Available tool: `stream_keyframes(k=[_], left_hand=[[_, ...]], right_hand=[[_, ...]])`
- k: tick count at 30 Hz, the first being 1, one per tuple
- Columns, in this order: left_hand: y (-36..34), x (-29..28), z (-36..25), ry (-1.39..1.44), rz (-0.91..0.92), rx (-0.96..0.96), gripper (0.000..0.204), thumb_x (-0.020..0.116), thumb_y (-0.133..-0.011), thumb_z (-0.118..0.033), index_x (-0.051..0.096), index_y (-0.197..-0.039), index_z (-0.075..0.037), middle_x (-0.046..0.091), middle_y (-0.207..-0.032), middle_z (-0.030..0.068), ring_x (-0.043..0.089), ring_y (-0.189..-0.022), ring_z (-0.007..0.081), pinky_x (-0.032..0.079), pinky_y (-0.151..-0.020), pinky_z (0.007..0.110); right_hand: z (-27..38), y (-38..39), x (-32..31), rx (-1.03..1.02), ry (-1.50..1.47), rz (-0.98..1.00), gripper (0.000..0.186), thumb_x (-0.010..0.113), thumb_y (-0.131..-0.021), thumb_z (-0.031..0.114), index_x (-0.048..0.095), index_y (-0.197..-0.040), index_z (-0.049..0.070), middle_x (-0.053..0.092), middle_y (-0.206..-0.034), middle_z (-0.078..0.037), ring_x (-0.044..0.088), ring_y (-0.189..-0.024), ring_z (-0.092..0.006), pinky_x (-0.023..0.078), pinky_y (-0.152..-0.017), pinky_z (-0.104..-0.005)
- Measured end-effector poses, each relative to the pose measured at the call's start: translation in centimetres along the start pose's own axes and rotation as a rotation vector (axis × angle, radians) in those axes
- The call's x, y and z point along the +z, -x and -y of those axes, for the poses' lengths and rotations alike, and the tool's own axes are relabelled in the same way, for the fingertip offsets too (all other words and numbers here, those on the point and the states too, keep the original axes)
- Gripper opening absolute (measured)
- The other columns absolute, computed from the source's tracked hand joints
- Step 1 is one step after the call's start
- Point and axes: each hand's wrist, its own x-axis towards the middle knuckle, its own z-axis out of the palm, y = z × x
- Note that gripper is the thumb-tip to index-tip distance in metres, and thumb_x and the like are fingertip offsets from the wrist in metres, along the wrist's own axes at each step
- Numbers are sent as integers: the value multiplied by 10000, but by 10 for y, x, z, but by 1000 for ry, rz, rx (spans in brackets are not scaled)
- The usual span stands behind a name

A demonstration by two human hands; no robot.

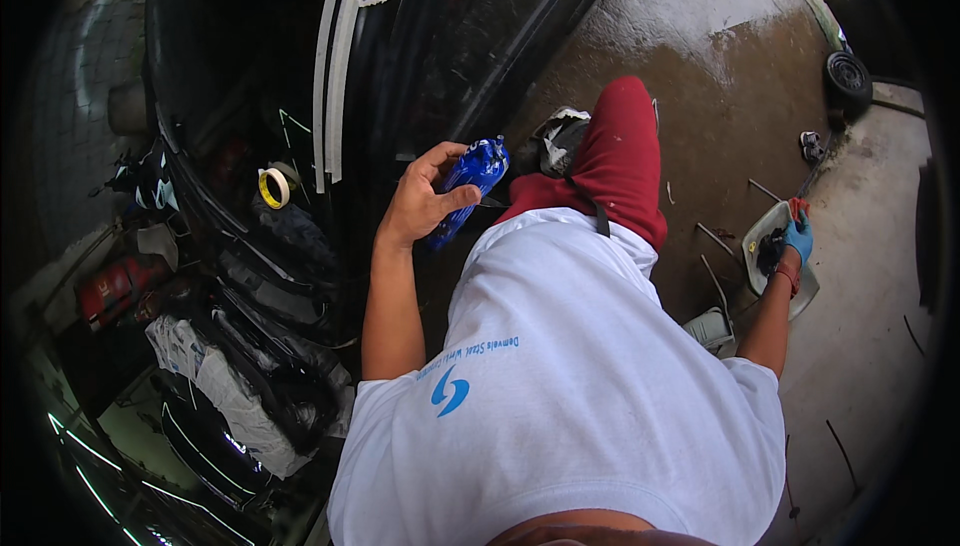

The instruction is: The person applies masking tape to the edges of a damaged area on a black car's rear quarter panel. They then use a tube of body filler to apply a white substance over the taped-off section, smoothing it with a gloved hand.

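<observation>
My bare left hand [422, 196] is wrapped around a shiny, crinkled blue packet [470, 186] with white markings. Its narrow end points up and away from me, beside the dark car panel [400, 86]. Far to the right, my right hand [797, 238] wears a blue glove and reaches over a pale plastic chair [806, 291]. A bit of red cloth [797, 208] shows at its fingertips, seemingly gripped there. Touching or just beside the glove, a dark crumpled thing [770, 251] lies on the chair; its kind is unclear.
Masking tape strips [335, 76] line the car's window edge. A tape roll [273, 188] sits at the left, near a red container [120, 289] and plastic sheeting [215, 376]. The floor [740, 96] looks wet. A wheel [848, 76] stands far right.
</observation>
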Motion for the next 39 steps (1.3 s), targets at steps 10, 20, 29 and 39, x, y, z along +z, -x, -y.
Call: stream_keyframes(k=[10,20,29,39], left_hand=[[-10,38,-23,-207,-122,83,688,824,-927,-496,659,-1388,-11,744,-1264,150,718,-1124,225,549,-1002,341],[-2,44,-17,-236,-165,33,686,791,-936,-553,681,-1334,-4,763,-1134,139,735,-1025,217,578,-940,355],[2,40,-16,-237,-109,25,661,754,-960,-574,692,-1304,-13,755,-1056,119,723,-965,200,582,-897,353],[6,35,-20,-274,-67,14,678,784,-929,-582,700,-1304,-23,760,-1030,119,732,-937,203,591,-875,346]], right_hand=[[401,282,138,-719,-426,608,237,785,-918,9,770,-1154,22,747,-1035,-99,702,-960,-167,545,-907,-312],[467,352,170,-1036,-397,842,201,834,-858,123,796,-1054,139,728,-965,-43,659,-926,-251,497,-855,-378],[467,349,177,-1283,-356,829,234,816,-841,126,804,-1073,156,709,-977,-21,642,-924,-244,479,-836,-374],[470,357,183,-1327,-329,786,169,780,-830,85,722,-980,137,625,-958,-39,592,-944,-274,461,-851,-392]])
